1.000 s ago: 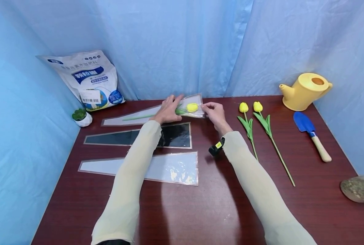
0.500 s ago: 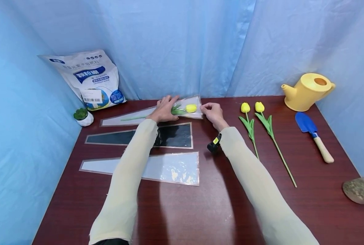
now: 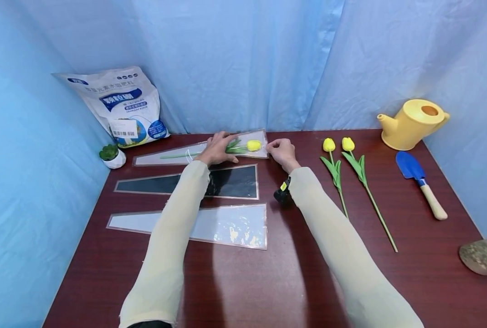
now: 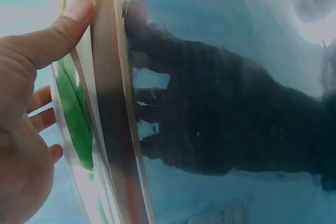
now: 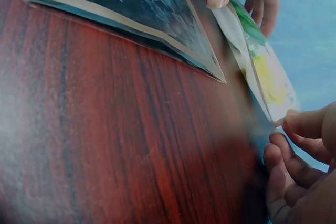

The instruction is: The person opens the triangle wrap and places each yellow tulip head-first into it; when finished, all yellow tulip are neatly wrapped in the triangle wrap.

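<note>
A yellow tulip [image 3: 253,145] lies inside a clear, white-backed flower sleeve [image 3: 259,136] at the back of the table. My left hand [image 3: 218,149] rests across the sleeve over the tulip's leaves and stem, fingers spread. In the left wrist view, the thumb lies on the sleeve's near side and other fingertips show beyond its far side. At the wide right end, my right hand [image 3: 282,151] pinches the sleeve's edge between thumb and forefinger, clearly seen in the right wrist view. A black-faced sleeve [image 3: 243,180] and another white sleeve [image 3: 239,223] lie in front.
Two more yellow tulips, one with a yellow bloom [image 3: 329,145] and another [image 3: 348,144], lie to the right. Beyond are a yellow watering can [image 3: 411,123], a blue trowel [image 3: 409,165] and a clear container [image 3: 483,256]. A fertilizer bag [image 3: 120,107] and potted succulent [image 3: 112,157] stand left.
The back sleeve with its tulip has shifted slightly left. My right hand has moved a little left with its edge; my left hand stays over the sleeve.
</note>
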`<action>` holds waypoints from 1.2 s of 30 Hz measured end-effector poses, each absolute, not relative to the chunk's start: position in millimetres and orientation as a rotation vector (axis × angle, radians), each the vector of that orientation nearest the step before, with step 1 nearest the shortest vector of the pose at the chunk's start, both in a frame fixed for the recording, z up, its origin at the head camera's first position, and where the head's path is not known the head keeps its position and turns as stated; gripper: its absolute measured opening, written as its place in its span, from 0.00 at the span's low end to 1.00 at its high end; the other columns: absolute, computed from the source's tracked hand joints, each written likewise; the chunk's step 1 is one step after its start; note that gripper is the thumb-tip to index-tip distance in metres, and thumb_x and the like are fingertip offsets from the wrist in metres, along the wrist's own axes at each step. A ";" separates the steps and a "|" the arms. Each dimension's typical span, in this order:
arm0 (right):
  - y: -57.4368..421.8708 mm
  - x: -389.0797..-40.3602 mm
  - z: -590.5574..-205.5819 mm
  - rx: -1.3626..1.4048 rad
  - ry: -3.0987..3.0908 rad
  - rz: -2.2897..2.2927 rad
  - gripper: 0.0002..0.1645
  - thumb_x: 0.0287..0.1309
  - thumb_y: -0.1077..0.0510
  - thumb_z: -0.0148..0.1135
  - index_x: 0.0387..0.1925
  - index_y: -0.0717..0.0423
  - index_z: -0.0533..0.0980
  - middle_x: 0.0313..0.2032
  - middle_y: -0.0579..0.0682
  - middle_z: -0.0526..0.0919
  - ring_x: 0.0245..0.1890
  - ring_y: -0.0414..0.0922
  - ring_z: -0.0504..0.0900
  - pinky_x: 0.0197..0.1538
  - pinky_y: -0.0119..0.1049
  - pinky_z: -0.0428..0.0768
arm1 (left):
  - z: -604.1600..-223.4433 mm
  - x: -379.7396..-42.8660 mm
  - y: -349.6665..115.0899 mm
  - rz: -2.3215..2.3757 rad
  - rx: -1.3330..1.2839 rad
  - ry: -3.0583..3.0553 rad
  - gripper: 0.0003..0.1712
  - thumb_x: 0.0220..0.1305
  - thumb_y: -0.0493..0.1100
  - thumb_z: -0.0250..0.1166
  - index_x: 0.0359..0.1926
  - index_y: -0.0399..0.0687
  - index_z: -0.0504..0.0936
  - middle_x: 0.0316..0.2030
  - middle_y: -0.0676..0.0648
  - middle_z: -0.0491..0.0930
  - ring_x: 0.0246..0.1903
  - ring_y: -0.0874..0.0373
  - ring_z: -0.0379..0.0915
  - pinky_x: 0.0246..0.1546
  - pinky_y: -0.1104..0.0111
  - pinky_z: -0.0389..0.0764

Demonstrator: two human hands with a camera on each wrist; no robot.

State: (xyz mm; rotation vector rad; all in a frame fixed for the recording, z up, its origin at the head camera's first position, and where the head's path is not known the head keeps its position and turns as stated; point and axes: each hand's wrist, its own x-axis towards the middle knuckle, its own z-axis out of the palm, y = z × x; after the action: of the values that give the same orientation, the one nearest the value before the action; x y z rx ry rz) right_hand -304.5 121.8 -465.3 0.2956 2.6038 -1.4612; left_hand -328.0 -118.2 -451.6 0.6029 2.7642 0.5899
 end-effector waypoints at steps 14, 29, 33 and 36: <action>124.1 -304.7 -461.8 0.230 2.605 -1.376 0.17 0.69 0.52 0.60 0.50 0.60 0.82 0.51 0.58 0.83 0.48 0.50 0.77 0.56 0.43 0.78 | -456.3 -326.8 -123.0 0.596 0.578 2.710 0.56 0.58 0.60 0.72 0.80 0.57 0.51 0.80 0.41 0.44 0.81 0.42 0.31 0.78 0.40 0.37; 159.5 -287.0 -435.9 0.178 2.634 -1.605 0.23 0.69 0.47 0.58 0.57 0.56 0.78 0.56 0.57 0.80 0.50 0.53 0.78 0.52 0.41 0.77 | -430.0 -302.3 -136.3 0.861 0.502 2.898 0.50 0.63 0.57 0.68 0.79 0.50 0.53 0.79 0.39 0.48 0.80 0.42 0.37 0.78 0.41 0.41; 168.8 -275.1 -425.1 0.138 2.638 -1.673 0.23 0.69 0.47 0.59 0.58 0.56 0.77 0.56 0.57 0.80 0.53 0.56 0.80 0.50 0.39 0.79 | -422.1 -290.5 -141.3 0.916 0.498 2.965 0.49 0.64 0.56 0.68 0.78 0.49 0.54 0.78 0.39 0.50 0.80 0.43 0.40 0.77 0.41 0.43; 175.1 -264.8 -419.7 0.098 2.626 -1.719 0.25 0.69 0.47 0.59 0.59 0.57 0.76 0.57 0.55 0.79 0.52 0.51 0.81 0.51 0.38 0.81 | -418.0 -280.6 -142.3 0.928 0.493 2.998 0.49 0.64 0.57 0.67 0.78 0.50 0.54 0.78 0.39 0.50 0.79 0.43 0.40 0.77 0.41 0.44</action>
State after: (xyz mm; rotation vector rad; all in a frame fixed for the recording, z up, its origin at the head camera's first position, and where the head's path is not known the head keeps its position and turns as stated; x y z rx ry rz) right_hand -264.8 175.1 -419.7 0.0977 2.6263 -1.7195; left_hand -280.6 -142.3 -418.0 0.4930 2.9977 0.9276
